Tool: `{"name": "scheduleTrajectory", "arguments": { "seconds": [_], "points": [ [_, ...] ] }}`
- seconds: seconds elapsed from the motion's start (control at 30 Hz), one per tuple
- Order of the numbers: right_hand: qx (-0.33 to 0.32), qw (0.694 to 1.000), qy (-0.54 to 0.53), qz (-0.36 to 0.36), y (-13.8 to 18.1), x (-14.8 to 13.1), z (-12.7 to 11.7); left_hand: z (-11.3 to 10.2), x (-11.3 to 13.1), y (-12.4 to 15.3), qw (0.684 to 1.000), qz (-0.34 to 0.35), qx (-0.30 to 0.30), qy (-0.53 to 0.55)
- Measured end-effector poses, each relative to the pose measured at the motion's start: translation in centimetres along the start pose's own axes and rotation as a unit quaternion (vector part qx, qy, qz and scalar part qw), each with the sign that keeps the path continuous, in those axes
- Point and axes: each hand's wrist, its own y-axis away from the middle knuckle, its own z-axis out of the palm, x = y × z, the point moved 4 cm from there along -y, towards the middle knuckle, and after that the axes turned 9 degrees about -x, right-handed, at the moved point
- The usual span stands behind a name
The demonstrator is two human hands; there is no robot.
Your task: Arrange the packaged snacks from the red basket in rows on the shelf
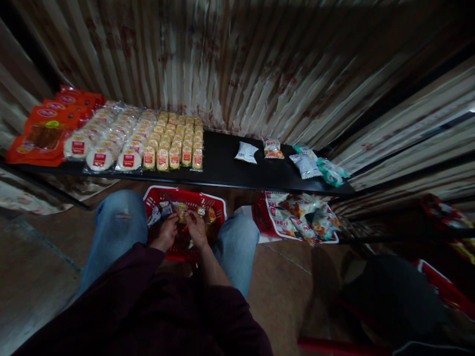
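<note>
Between my knees stands a red basket [218, 203] with a white rim, holding a few small wrapped snacks. Above it, my left hand [169, 230] and my right hand [195, 227] are both closed on one small yellow wrapped cake [181, 211], one at each side. A blue-and-white packet [154, 215] lies in the basket left of my left hand. Right of my right hand lies an orange-tinted wrapped snack [211, 214]. On the black shelf ahead, similar yellow wrapped cakes [174, 143] stand in neat rows. The basket's bottom is dark and partly hidden by my hands.
Left on the shelf [218, 170] are round white wrapped crackers [99, 157] and orange bags [44, 128]. Loose snack bags [306, 164] lie at its right. A second red basket [265, 217], full of bags, sits beside my right knee. Another person [401, 296] is at lower right.
</note>
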Motion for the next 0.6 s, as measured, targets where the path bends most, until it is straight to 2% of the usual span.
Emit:
{"name": "scheduleTrajectory", "arguments": {
  "seconds": [0.2,0.37,0.6],
  "points": [
    [0.001,0.999,0.03,0.019,0.0,0.6,-0.1,0.4,0.4,0.5,0.998,0.031,-0.034,-0.048],
    [0.033,0.996,0.085,0.003,0.1,0.3,-0.7,0.5,0.6,0.6,0.993,0.068,-0.054,-0.079],
    [0.001,1.0,-0.001,-0.018,0.6,-1.3,-0.5,1.2,1.8,1.0,0.967,0.191,-0.059,-0.157]
  ]
}}
